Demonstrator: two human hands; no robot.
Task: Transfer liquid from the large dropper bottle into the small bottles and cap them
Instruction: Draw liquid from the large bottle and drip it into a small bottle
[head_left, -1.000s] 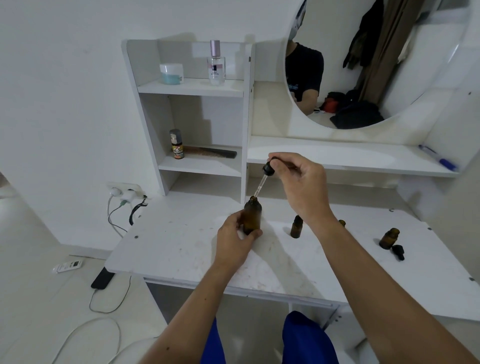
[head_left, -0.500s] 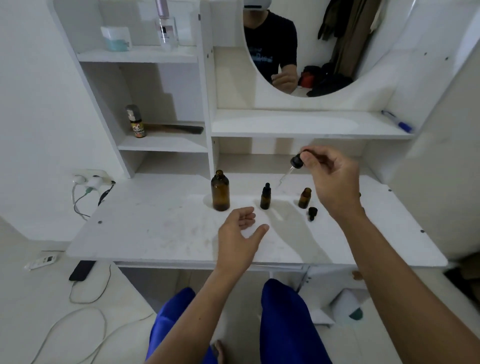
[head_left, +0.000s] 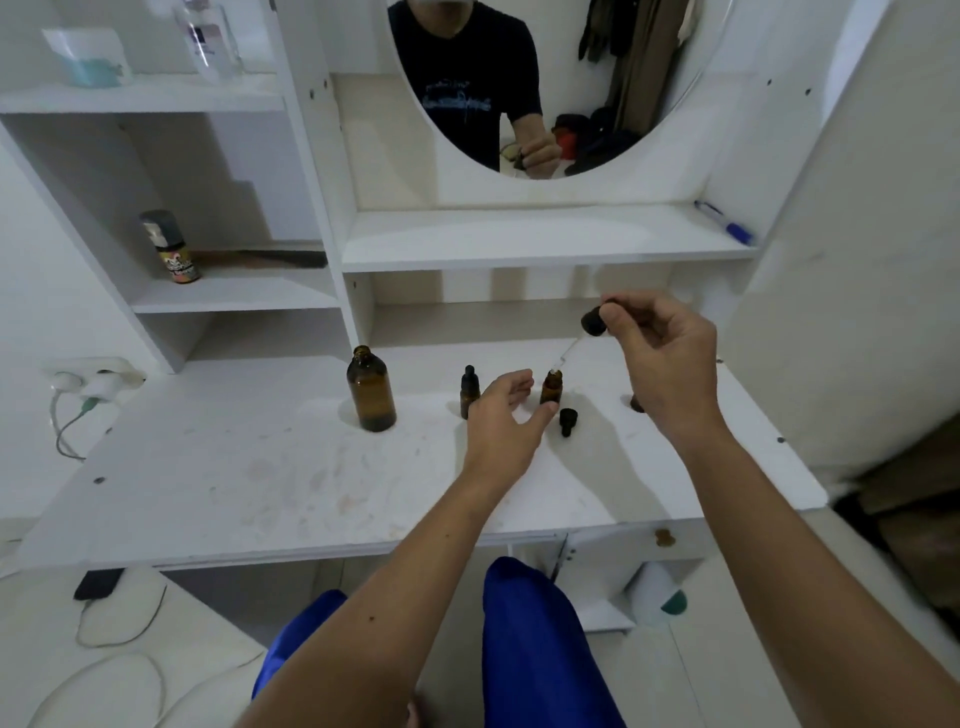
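The right hand (head_left: 667, 364) pinches the dropper (head_left: 592, 323) by its black bulb, tip over the uncapped small bottle (head_left: 551, 387). The left hand (head_left: 506, 421), fingers relaxed and spread, holds nothing just left of that bottle. The large dropper bottle (head_left: 370, 391) stands uncapped further left; a loose cap (head_left: 568, 420) lies just right.

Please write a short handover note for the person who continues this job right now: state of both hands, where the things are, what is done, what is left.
Right hand: pinches the dropper, glass tip at the mouth of the open small bottle.
Left hand: open, beside that bottle, holds nothing.
Large bottle: uncapped, upright on the desk, to the left.
Capped small bottle: behind the left hand.
Loose cap: on the desk, right of the open bottle.
Done: one small bottle capped.
Left: fill and cap the open bottle. Another item is mostly hidden behind the right wrist.
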